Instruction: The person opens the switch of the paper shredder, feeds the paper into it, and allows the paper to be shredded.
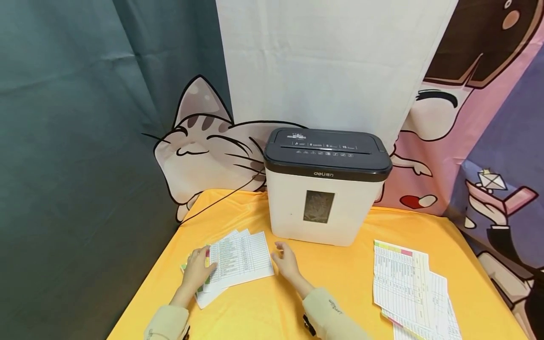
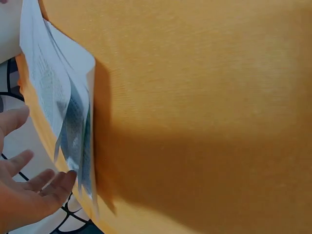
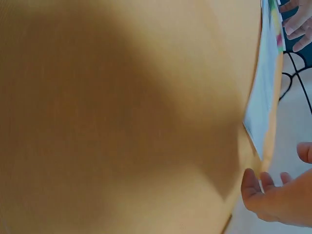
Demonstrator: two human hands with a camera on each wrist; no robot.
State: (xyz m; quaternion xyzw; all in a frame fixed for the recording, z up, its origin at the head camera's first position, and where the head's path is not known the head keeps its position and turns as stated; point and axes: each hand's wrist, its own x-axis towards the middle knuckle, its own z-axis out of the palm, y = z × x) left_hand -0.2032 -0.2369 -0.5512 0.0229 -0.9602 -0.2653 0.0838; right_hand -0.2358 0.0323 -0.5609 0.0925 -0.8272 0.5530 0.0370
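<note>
Lying between hands [image 1: 197, 268] [image 1: 287, 262], sheets [image 1: 241, 257], left probably touching

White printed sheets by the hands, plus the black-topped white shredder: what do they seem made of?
White printed sheets: matte paper, judging by thin, curving edges in the left wrist view. Black-topped white shredder: probably smooth satin plastic, given its rounded, moulded-looking edges.

The left forearm is covered by a pale cream left sleeve [image 1: 167, 322], ended at the wrist. The right forearm is covered by a matching right sleeve [image 1: 333, 318], on which small dark lettering [image 1: 335, 306] is borne near the cuff; its wording cannot be read. A black fitting [image 1: 309, 325] is seen under the right cuff. The left hand [image 1: 197, 269] and right hand [image 1: 288, 263] are bare.
</note>
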